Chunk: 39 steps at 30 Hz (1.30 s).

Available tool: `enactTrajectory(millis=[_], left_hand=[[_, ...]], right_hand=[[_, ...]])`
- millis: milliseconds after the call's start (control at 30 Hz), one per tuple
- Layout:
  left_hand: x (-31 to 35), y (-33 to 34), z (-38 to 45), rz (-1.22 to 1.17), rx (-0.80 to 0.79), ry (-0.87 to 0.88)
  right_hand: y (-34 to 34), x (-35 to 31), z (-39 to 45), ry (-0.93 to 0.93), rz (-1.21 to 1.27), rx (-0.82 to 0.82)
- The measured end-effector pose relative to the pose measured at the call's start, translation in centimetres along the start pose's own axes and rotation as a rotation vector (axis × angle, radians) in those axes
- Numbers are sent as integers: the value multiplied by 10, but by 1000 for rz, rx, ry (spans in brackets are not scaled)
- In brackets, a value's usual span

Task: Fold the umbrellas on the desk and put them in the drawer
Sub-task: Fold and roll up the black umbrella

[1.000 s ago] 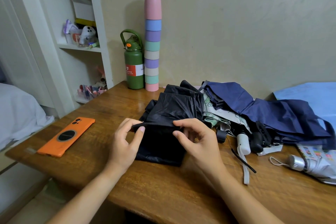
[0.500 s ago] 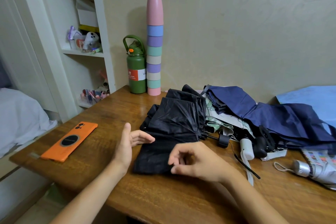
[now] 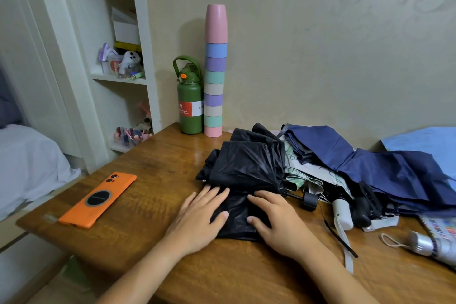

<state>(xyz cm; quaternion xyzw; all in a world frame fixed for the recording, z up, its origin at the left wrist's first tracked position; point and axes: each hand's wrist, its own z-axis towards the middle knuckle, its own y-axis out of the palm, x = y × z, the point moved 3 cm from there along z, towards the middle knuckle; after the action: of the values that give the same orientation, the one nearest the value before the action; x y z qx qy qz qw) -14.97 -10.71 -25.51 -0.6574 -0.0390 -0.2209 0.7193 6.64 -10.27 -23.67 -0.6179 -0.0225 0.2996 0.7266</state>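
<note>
On the wooden counter (image 3: 148, 205), near its front edge, a black umbrella (image 3: 246, 170) lies partly folded. Both hands press flat on its near end, fingers straight: left hand (image 3: 197, 219) on the left side, right hand (image 3: 276, 219) beside it. A navy umbrella (image 3: 370, 170) lies heaped to the right; an orange phone (image 3: 98, 200) rests left.

Surface (image 3: 148, 242): carries all items.
Phone (image 3: 98, 200): left, near front edge.
Bottle (image 3: 190, 103): rear, against wall; cup stack (image 3: 214, 76) just right of it.
Umbrellas (image 3: 320, 170): centre to right, overlapping.
Hands: left grip (image 3: 197, 219) and right grip (image 3: 278, 222) flat on nearest umbrella (image 3: 246, 168).
</note>
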Motion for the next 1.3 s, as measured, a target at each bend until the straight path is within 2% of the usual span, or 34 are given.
enactTrajectory(millis=[167,267,400,467,633,833,967,1033,1200,1300], left_hand=[[1,3,-1,86,-28,-16],[1,1,0,72,-28,-17],[0,0,1,49,-24,-10],[-1,2,2,59,-30,-15],[0,4,3,98,-64,-22],[-1,1,3,63,-48,-23],[-2,1,4,61,-42,-39],[0,2,3,96,-55,-39],[5,3,0,165,-96,-38],[5,3,-1,177,-117,-34]], right_hand=[[-4,4,0,-27,41,-128],[-10,10,2,-46,43,-147],[-20,5,0,-178,76,78],[-24,-4,-3,-231,164,115],[-19,-16,-5,-303,127,-128],[-21,-20,-5,-364,176,-101],[-16,-21,-7,-356,161,-181],[-18,-20,-7,-316,166,-114],[-31,-13,-7,-117,269,339],[-35,-4,-7,48,453,442]])
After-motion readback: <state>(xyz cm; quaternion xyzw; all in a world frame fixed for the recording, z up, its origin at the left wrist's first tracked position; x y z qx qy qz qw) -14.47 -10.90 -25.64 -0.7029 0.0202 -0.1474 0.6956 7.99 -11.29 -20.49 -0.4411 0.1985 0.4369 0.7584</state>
